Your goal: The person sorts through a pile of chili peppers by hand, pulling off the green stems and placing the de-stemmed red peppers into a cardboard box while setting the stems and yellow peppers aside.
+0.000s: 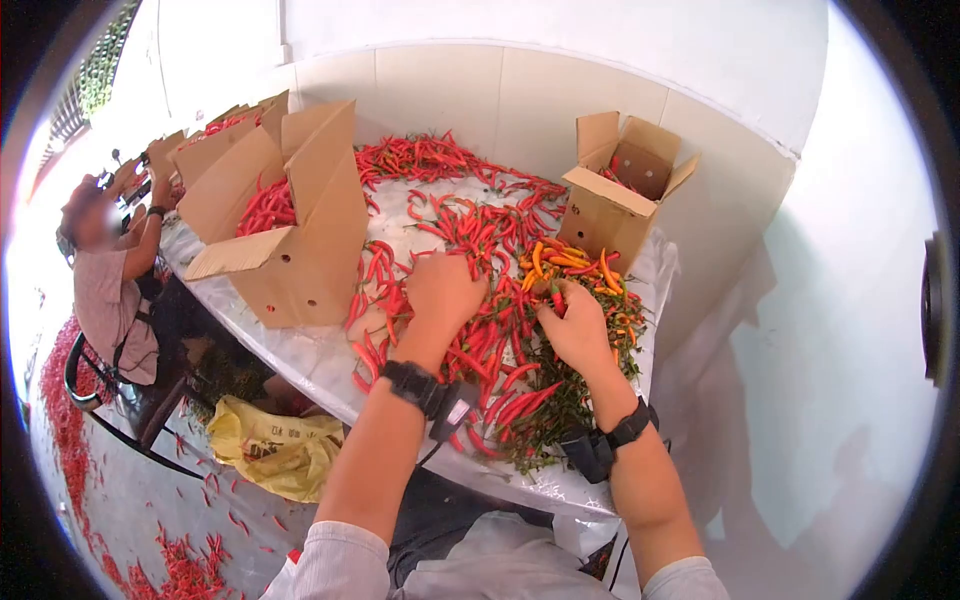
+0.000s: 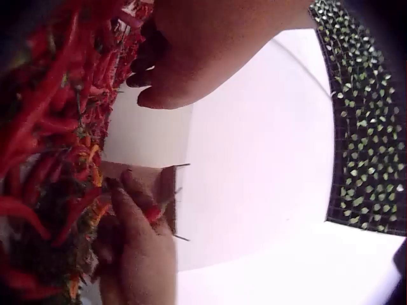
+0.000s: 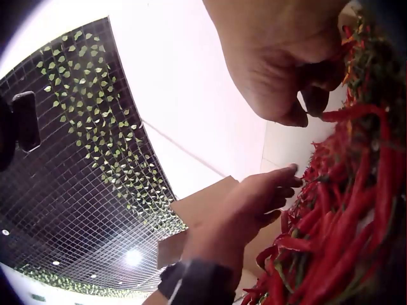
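My right hand pinches a red chili pepper between thumb and fingers, over a heap of orange chilies and green stems. The pepper's red end shows beside the thumb in the left wrist view. To its left, my left hand hangs palm down over the pile of red chilies. From the right wrist view, the left hand has loosely bent fingers, their tips right at the red chilies, with nothing seen held between them.
An open cardboard box with red chilies stands at the left, a smaller box at the back right. A white wall borders the table. Another person sits far left. A yellow sack and scattered chilies lie below.
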`<control>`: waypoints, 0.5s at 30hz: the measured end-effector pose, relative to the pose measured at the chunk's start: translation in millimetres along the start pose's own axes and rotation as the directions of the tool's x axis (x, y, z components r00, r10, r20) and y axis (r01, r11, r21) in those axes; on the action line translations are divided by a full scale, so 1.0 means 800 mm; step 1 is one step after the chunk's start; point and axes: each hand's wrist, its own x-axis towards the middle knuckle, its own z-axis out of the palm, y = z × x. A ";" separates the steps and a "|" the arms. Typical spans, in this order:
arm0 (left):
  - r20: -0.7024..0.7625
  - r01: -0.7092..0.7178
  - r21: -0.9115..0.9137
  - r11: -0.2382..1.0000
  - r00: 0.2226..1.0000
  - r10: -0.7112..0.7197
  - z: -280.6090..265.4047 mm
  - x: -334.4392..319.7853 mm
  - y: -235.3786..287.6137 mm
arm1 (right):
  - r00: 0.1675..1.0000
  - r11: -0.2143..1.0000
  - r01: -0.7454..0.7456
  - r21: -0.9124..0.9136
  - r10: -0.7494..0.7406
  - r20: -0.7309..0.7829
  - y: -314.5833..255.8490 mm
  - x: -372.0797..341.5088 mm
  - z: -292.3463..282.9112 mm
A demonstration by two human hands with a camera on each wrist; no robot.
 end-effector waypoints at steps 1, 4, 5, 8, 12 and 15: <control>0.076 0.021 0.105 0.994 0.997 -0.030 0.008 0.006 0.003 | 1.000 1.000 -0.001 0.005 0.001 -0.001 0.000 0.001 -0.002; 0.203 0.006 0.035 0.999 0.979 -0.013 0.017 0.013 0.001 | 0.999 0.999 -0.031 0.028 0.031 0.012 0.002 0.002 -0.004; 0.232 -0.004 0.010 1.000 0.973 0.001 0.016 0.014 -0.002 | 0.999 0.999 -0.041 0.035 0.041 0.020 0.003 0.002 -0.005; 0.249 0.009 -0.361 0.933 0.965 0.087 0.004 0.012 -0.017 | 0.998 0.993 -0.009 0.115 0.016 -0.058 0.011 0.006 0.001; 0.082 0.099 -0.841 0.531 0.995 -0.054 -0.019 -0.010 -0.026 | 0.991 0.975 0.010 0.221 0.019 -0.130 0.004 0.007 0.004; 0.234 0.218 -0.960 -0.175 0.970 -0.073 -0.051 -0.049 -0.005 | 0.990 0.914 -0.142 0.380 0.132 0.051 -0.006 0.005 0.000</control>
